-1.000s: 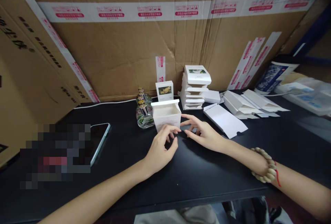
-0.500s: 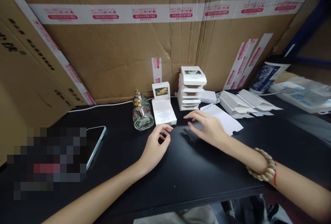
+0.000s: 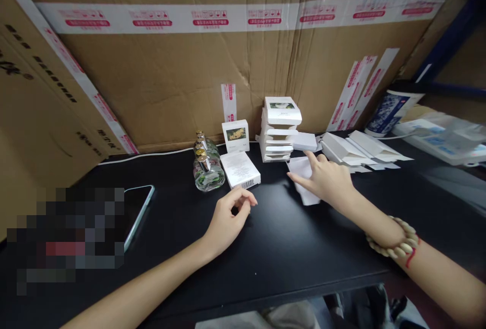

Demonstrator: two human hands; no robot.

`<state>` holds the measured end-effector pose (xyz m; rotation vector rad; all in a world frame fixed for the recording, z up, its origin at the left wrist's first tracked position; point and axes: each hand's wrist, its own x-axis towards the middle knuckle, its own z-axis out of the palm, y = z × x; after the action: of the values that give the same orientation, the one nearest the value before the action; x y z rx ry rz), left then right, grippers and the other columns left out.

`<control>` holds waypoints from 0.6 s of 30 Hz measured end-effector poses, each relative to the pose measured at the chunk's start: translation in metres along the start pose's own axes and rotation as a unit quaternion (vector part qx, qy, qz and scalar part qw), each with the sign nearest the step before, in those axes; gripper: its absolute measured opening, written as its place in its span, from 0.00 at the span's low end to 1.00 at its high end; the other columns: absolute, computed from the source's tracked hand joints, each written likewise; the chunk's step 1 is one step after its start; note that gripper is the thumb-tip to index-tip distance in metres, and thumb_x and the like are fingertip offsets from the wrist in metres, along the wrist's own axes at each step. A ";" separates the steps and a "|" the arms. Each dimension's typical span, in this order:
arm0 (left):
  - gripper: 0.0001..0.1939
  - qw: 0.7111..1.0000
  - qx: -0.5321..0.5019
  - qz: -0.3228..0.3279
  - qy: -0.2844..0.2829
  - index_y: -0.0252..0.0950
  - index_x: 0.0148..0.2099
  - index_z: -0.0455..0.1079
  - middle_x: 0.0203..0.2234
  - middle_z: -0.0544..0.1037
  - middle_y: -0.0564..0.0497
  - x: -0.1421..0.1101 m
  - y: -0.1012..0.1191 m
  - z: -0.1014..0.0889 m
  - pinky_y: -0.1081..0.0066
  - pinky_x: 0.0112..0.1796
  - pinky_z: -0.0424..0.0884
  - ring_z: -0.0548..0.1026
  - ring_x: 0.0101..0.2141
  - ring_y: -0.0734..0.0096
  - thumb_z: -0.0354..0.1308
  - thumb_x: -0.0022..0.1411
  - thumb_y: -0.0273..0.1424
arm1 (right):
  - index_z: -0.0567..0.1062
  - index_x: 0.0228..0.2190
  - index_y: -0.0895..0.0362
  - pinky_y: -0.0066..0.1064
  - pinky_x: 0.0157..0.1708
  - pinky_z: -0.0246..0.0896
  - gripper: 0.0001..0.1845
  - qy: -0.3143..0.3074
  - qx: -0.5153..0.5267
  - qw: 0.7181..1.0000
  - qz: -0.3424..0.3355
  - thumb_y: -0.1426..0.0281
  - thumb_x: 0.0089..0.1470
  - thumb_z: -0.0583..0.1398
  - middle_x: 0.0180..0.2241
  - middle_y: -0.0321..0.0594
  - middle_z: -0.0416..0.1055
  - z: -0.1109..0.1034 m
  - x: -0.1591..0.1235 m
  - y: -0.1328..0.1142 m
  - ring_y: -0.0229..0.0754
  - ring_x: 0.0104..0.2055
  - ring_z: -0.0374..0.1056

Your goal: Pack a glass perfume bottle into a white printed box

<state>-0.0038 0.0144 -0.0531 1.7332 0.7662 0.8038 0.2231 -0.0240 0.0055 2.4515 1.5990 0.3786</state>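
Observation:
My left hand (image 3: 231, 220) rests low over the black table, its fingers curled in to the thumb with nothing visible in them. Just beyond it lies a small white box (image 3: 240, 169) with a barcode on its near side. Behind that box stands another white box (image 3: 236, 136) with a flower picture. My right hand (image 3: 327, 179) lies over a flat white piece of paper or carton (image 3: 310, 196), thumb and index finger stretched apart on it. Whether its other fingers grip the piece is hidden. Several glass perfume bottles (image 3: 208, 174) stand in a row left of the boxes.
A stack of white boxes (image 3: 283, 114) stands at the back. Folded white cartons (image 3: 341, 149) lie to its right, near a blue-and-white cup (image 3: 391, 111). A phone (image 3: 141, 215) lies at left, partly blurred out. Cardboard (image 3: 170, 81) walls the back, with a white cable along its foot.
My right hand has moved right onto the white sheet, which now sits further left and turned. The white box nearest my left hand has shifted, showing its barcode. The left fingers have curled closer.

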 end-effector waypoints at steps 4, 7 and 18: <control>0.09 1.000 -0.007 -0.016 -0.006 0.34 0.34 0.68 0.27 0.70 0.51 0.000 0.001 0.000 0.75 0.28 0.64 0.68 0.26 0.76 0.48 0.61 0.31 | 0.65 0.55 0.59 0.34 0.24 0.56 0.40 0.020 0.013 0.999 -0.026 0.44 0.51 0.54 0.39 0.52 0.72 -0.005 -0.006 -0.007 0.54 0.31 0.71; 0.09 0.999 -0.014 -0.029 -0.004 0.34 0.35 0.68 0.27 0.70 0.51 0.001 0.000 0.001 0.76 0.27 0.63 0.68 0.25 0.76 0.48 0.61 0.32 | 0.65 0.55 0.60 0.35 0.25 0.58 0.42 0.027 0.033 0.998 -0.056 0.44 0.48 0.56 0.47 0.55 0.68 -0.001 -0.007 -0.008 0.56 0.37 0.71; 0.09 0.998 -0.037 -0.051 -0.014 0.33 0.34 0.68 0.26 0.69 0.51 0.002 0.000 0.001 0.79 0.21 0.59 0.66 0.23 0.78 0.49 0.60 0.33 | 0.67 0.51 0.60 0.39 0.33 0.63 0.28 -0.060 0.042 0.995 -0.067 0.55 0.54 0.56 0.46 0.51 0.66 -0.001 -0.004 -0.005 0.56 0.46 0.66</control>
<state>-0.0023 0.0154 -0.0529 1.6238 0.7892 0.7279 0.2171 -0.0261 0.0046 2.3596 1.7487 0.1436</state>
